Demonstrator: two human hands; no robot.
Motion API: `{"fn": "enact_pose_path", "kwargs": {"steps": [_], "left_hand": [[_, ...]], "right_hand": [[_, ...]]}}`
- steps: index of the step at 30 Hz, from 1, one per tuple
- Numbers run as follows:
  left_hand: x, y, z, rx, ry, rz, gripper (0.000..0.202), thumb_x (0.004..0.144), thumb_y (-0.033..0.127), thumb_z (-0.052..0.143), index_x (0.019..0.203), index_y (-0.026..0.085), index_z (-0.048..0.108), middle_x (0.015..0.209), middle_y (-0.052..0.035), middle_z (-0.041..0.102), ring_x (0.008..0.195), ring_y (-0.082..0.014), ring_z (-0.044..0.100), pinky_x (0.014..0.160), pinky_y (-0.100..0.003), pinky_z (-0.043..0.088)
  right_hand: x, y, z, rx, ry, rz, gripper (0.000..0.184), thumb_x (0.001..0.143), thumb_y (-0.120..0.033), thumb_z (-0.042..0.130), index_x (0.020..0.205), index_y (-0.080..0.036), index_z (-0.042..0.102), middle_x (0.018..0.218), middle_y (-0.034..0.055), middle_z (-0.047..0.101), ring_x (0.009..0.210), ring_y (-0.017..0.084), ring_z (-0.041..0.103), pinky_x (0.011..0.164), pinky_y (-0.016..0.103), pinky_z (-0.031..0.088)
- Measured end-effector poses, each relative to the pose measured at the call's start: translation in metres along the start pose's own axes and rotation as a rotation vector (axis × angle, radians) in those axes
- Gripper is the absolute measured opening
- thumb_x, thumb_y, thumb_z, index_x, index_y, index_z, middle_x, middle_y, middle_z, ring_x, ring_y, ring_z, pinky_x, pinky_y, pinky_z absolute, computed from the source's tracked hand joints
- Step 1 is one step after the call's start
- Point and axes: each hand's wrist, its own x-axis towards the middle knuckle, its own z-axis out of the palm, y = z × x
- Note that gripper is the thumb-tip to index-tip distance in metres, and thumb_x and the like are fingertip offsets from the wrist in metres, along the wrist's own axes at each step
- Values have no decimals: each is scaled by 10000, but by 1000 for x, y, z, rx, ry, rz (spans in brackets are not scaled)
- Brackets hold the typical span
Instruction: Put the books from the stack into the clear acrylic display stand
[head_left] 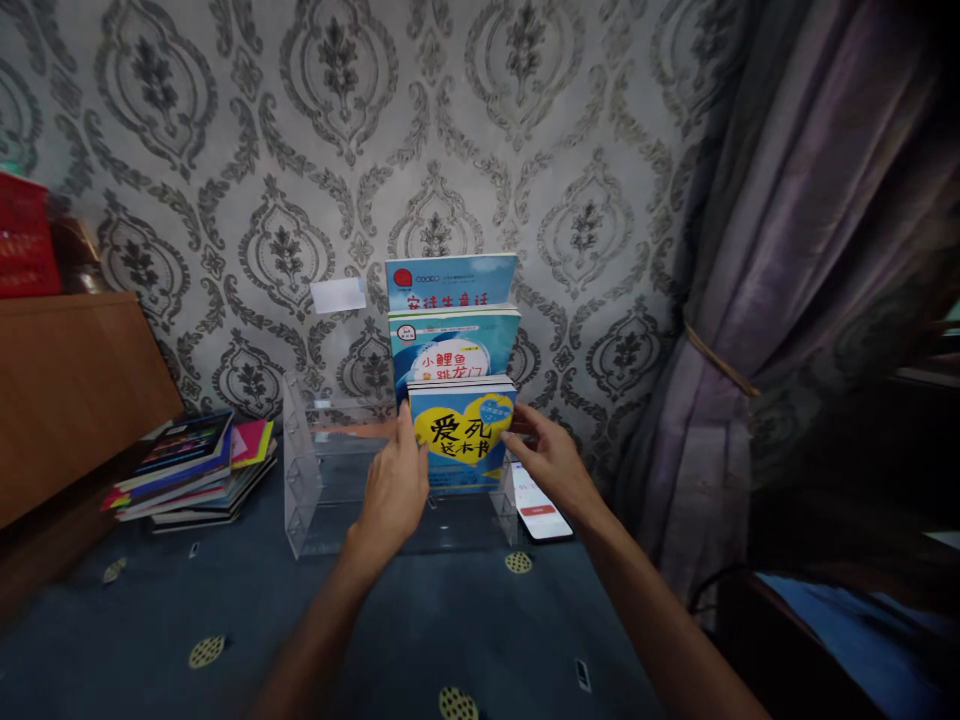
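Note:
A blue book (463, 436) with a yellow heart on its cover stands upright at the front of a clear tiered rack (301, 500). My left hand (396, 478) grips its left edge, fingers partly hidden behind it. On its right edge, my right hand (553, 462) holds with the thumb in front and fingers curled round the side. More than one page-block edge shows along the top. Behind it rises a teal book (454, 338) with a white oval, and behind that a taller blue book (450, 280) with red lettering.
Left of the rack lies a pile of books and magazines (199, 465). A lit phone (541, 508) is close to the rack's right end. A wooden cabinet (75, 390) with a red basket (26, 235) stands far left, and a tied curtain (712, 430) hangs at right.

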Motion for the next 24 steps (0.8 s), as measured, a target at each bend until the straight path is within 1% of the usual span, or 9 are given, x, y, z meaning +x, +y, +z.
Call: {"fn": "enact_pose_path", "kwargs": {"steps": [4,8,11,13,18,20,21,23,24], "left_hand": [[0,1,1,-3,3,-7,637,981,175,375,1566,83,140,1342,-251,605,1179,-349,630,956,-501,528],[0,0,0,0,5,-3,642,979,171,383,1568,101,139,1354,-240,600,1173,-333,633,958,-480,535],[-1,0,-1,10,6,-3,641,982,181,384,1570,120,137,1371,-232,593,1150,-327,644,940,-467,545],[0,0,-1,15,1,-7,642,983,191,388,1570,129,136,1353,-225,608,1129,-324,653,924,-463,552],[3,-1,-4,31,-17,-7,622,984,204,390,1557,97,172,1272,-221,657,1109,-326,663,919,-469,551],[2,2,-15,54,3,-7,617,984,217,396,1554,91,196,1251,-219,668,1098,-321,668,921,-473,549],[-1,5,-25,61,31,-3,600,981,226,404,1543,98,238,1252,-212,670,1089,-315,671,921,-475,549],[-14,14,-50,35,126,37,504,979,252,418,1471,144,403,1258,-165,677,1059,-291,679,919,-468,554],[-23,18,-65,-19,209,74,415,976,261,426,1371,185,527,1226,-115,697,1042,-267,682,920,-449,559]], "right_hand": [[0,1,1,4,22,6,431,818,-274,624,1242,-202,649,1153,119,743,1029,262,712,846,415,601],[-1,0,0,-2,3,-1,439,831,-284,620,1260,-199,644,1151,124,743,1040,267,711,867,431,594],[-1,0,-2,-7,-3,-5,456,829,-283,621,1278,-201,639,1168,119,739,1073,266,701,873,420,592],[0,0,-2,5,-19,3,463,829,-279,623,1286,-206,639,1184,118,735,1091,267,695,878,412,591],[1,2,-2,53,-37,31,485,828,-283,635,1309,-223,626,1190,110,735,1104,273,691,885,433,593],[1,3,-4,59,-35,33,487,837,-296,629,1318,-217,621,1186,115,736,1113,278,688,888,439,592],[2,3,-5,57,-30,32,488,840,-305,630,1319,-213,621,1181,118,737,1111,280,689,892,441,590],[2,2,-10,34,-14,31,497,844,-333,647,1324,-212,618,1175,121,737,1093,281,696,896,445,588],[2,0,-13,13,1,32,503,846,-353,657,1328,-215,616,1173,122,737,1082,282,700,895,447,587]]}}
